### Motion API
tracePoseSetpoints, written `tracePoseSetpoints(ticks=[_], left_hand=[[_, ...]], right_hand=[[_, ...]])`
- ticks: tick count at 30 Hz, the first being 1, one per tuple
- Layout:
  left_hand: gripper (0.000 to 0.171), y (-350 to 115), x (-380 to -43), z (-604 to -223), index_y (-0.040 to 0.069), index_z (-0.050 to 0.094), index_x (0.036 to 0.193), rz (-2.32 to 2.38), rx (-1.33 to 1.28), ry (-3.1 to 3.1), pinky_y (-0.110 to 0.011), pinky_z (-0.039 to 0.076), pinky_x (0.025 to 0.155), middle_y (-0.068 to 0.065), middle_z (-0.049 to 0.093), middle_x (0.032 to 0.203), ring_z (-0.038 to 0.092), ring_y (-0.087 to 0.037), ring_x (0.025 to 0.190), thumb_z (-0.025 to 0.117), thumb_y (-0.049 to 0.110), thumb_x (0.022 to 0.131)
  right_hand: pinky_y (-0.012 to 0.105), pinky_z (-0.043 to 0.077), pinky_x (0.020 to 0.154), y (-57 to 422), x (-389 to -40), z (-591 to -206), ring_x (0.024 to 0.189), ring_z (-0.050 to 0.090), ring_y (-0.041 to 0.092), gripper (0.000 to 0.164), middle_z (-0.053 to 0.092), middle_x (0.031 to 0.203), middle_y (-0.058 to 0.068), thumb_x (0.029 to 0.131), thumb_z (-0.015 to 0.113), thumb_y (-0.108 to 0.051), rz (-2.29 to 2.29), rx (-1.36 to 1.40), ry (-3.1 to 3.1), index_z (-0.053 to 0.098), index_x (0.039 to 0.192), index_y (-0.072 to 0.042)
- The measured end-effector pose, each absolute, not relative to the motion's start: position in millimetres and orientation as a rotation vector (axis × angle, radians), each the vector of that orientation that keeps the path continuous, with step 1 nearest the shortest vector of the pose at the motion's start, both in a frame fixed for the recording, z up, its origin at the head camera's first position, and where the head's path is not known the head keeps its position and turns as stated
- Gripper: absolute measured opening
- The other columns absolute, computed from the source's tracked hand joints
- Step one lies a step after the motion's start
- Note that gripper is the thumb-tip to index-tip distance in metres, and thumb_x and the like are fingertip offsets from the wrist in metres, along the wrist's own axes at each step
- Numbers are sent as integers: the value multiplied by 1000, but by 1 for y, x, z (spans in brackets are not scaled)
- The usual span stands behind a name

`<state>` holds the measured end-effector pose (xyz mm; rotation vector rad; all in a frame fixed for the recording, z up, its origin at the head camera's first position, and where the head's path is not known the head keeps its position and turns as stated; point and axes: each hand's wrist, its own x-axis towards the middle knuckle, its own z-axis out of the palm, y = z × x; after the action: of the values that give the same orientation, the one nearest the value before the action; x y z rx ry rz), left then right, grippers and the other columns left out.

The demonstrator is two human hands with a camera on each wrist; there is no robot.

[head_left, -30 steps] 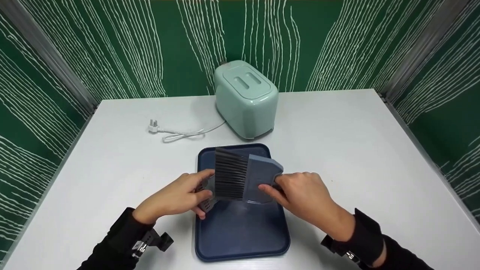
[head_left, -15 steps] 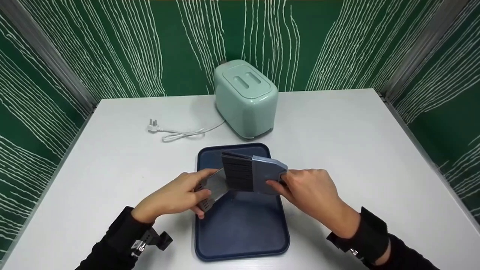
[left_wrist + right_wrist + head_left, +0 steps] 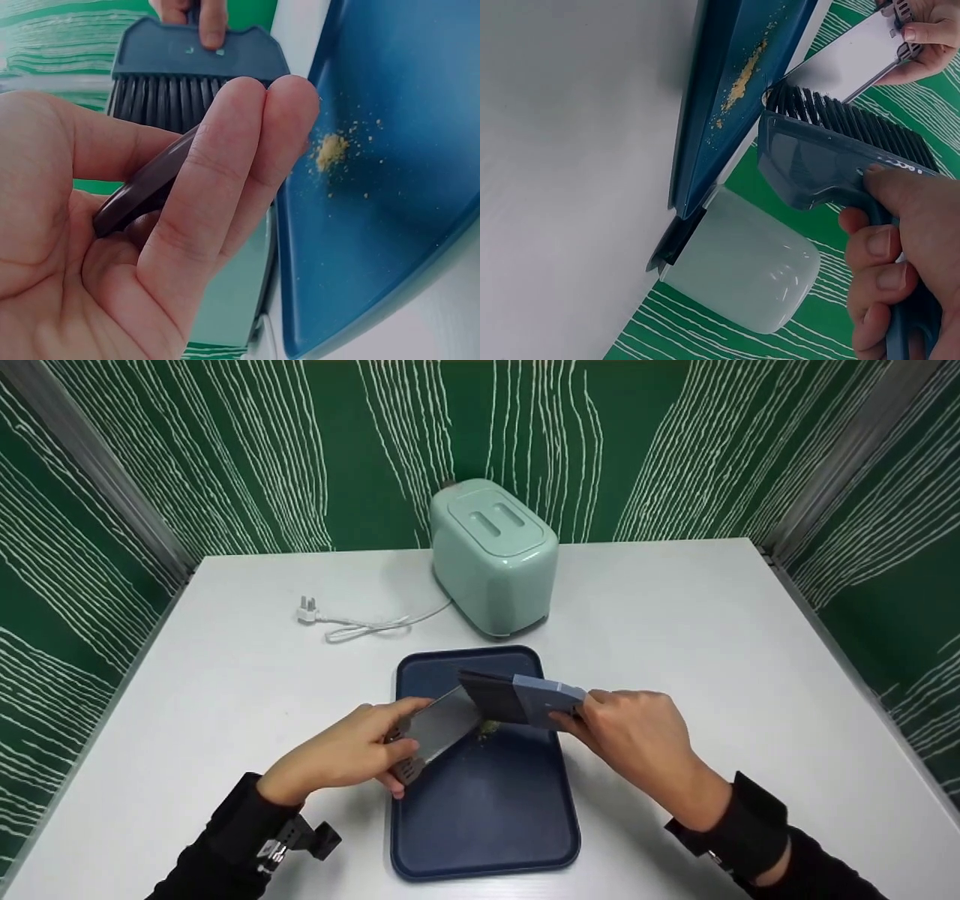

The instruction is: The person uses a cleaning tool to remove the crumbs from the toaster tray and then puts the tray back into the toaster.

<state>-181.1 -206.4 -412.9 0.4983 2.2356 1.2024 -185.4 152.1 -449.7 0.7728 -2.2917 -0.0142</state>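
In the head view my left hand pinches the slotted dark end of a toaster crumb tray, a thin metal plate tilted over the blue serving tray. My right hand grips the handle of a blue-grey hand brush. Its black bristles lie at the plate's free edge, as the right wrist view also shows on the metal crumb tray. Under that edge, yellowish crumbs lie on the serving tray. The left wrist view shows these crumbs as a small heap with scattered bits.
A mint-green toaster stands behind the serving tray on the white table. Its white power cord lies bundled to the left, ending in a plug. Green walls with white streaks enclose the back and sides.
The brush has shifted right along the metal crumb tray and tipped, baring more of the plate. Crumbs now show on the serving tray beneath it. My left hand has barely moved.
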Motion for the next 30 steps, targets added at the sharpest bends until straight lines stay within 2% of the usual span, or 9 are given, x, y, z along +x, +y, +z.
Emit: tracePoseSetpoints(ticks=[5,9,15,30], left_hand=[[61,-208,-181,-412,4,38,165,1205,508,2227,-34,67,68,-23,70,107,80,-31,69,57,9,107],[61,-208,-181,-412,5,39,164,1219,498,2217,-35,67,67,-25,69,119,80,-30,70,56,8,106],[60,-208,-180,-413,6,41,164,1234,495,2199,-38,68,68,-25,69,121,80,-29,71,55,8,106],[58,-209,-179,-414,8,41,163,1224,505,2229,-35,67,68,-26,67,124,80,-27,71,55,9,107]], right_hand=[[29,33,35,155,-186,-450,39,46,14,51,49,50,-5,82,93,-41,-14,745,-2286,52,67,-14],[29,31,34,158,-187,-449,38,45,14,52,47,49,-5,84,91,-41,-8,729,-2252,50,66,-14],[30,29,33,159,-188,-448,36,43,14,55,44,48,-5,86,89,-39,24,695,-2223,45,64,-15],[31,30,33,155,-190,-453,37,44,15,53,47,47,-3,87,89,-40,29,694,-2231,48,63,-14]])
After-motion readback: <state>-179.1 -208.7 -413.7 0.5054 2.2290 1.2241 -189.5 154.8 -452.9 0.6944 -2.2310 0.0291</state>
